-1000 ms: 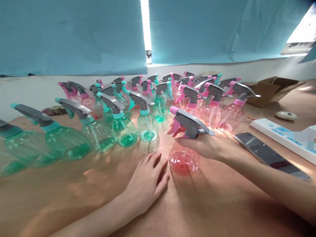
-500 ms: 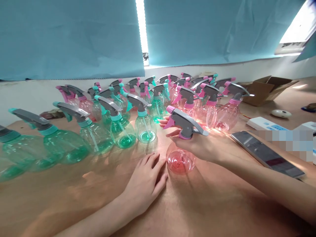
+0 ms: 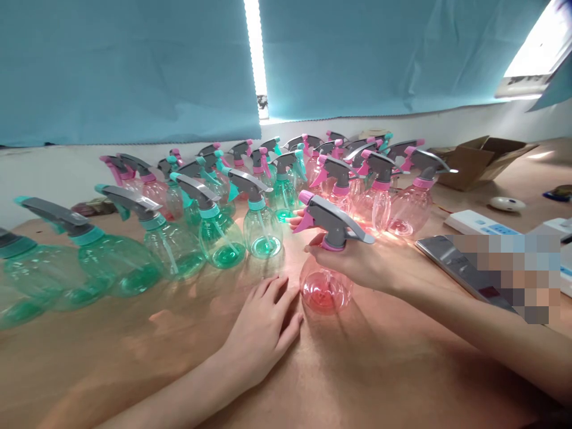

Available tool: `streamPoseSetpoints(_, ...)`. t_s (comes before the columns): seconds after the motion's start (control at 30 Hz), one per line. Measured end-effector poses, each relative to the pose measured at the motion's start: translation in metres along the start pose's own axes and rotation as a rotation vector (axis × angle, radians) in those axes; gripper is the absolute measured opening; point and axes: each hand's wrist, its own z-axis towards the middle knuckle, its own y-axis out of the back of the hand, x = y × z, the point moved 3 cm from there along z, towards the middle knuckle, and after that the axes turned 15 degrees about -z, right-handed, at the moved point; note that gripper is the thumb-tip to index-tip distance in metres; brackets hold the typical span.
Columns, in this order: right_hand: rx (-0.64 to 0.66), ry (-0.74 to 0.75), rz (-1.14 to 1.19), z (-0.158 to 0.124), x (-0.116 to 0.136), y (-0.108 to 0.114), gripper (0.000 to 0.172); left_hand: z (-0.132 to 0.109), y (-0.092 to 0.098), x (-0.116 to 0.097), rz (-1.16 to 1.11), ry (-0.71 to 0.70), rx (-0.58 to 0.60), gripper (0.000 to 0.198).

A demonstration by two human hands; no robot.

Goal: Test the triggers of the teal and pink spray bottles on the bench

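My right hand (image 3: 353,262) is wrapped around the neck of a pink spray bottle (image 3: 324,289) that stands on the wooden table (image 3: 357,369); its grey trigger head with a pink nozzle (image 3: 333,220) sticks out above my fingers. My left hand (image 3: 263,325) lies flat and open on the table just left of that bottle, fingers apart, holding nothing. Right behind, a row of green spray bottles (image 3: 214,235) runs to the left, and a cluster of pink spray bottles (image 3: 393,202) stands to the right.
A dark phone (image 3: 451,259) and a white remote-like panel (image 3: 478,223) lie at the right. An open cardboard box (image 3: 482,155) and a small white round object (image 3: 506,204) sit at the far right. Blue curtains hang behind the table.
My right hand has shifted the pink bottle slightly left and away, and its fingers now grip nearer the neck. My left hand has stayed flat in place.
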Motion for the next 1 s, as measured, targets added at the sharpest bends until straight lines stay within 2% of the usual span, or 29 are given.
streamPoseSetpoints(0.2, -0.052, -0.049, -0.11, -0.002, 0.0, 0.001, 0.014, -0.001, 0.0, 0.0, 0.007, 0.002, 0.0, 0.034)
streamPoseSetpoints(0.27, -0.076, -0.061, -0.134, -0.002, -0.002, 0.001, 0.014, -0.001, 0.0, 0.001, 0.005, 0.005, 0.003, 0.035)
streamPoseSetpoints(0.43, -0.018, -0.07, -0.138, -0.001, 0.006, 0.004, 0.01, 0.0, -0.001, 0.001, 0.006, -0.001, -0.003, 0.035)
streamPoseSetpoints(0.63, 0.114, -0.123, -0.214, 0.002, 0.025, 0.016, 0.016, 0.0, -0.001, 0.001, 0.018, 0.0, -0.002, 0.034)
streamPoseSetpoints(0.73, 0.148, -0.157, -0.232, 0.0, 0.023, 0.013, 0.017, -0.001, -0.001, 0.002, 0.014, -0.015, -0.021, 0.034)
streamPoseSetpoints(0.87, 0.109, -0.165, -0.217, -0.002, 0.013, 0.008, 0.013, -0.001, -0.001, 0.003, 0.019, -0.011, -0.01, 0.034)
streamPoseSetpoints(1.0, 0.13, -0.191, -0.284, -0.002, 0.015, 0.012, 0.011, -0.001, -0.001, 0.003, 0.027, -0.005, 0.0, 0.034)
